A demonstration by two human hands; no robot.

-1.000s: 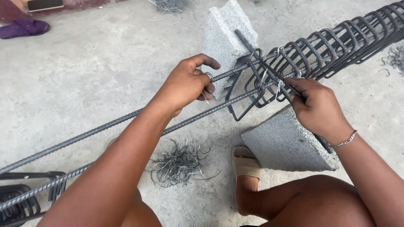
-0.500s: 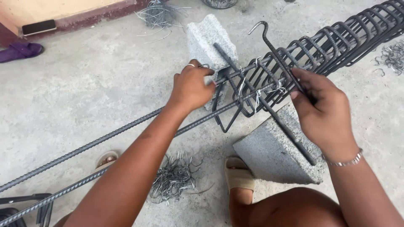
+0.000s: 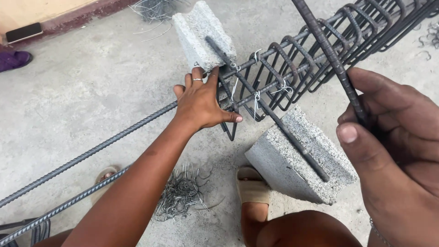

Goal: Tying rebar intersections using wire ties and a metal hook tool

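A rough outdoor work yard, likely part of a building site, is indicated. A bare concrete floor (image 3: 82,91), stained and gritty, is seen throughout. A cage (image 3: 320,55) of stirrups tied on long rebars (image 3: 91,151) is propped on two grey blocks (image 3: 302,160). Cut tie wire (image 3: 180,194) is heaped on the floor, with more scattered at the top edge. Sandals (image 3: 251,187) are worn. A painted wall base (image 3: 91,13) is seen at the far left, with a phone (image 3: 23,33) beside it.
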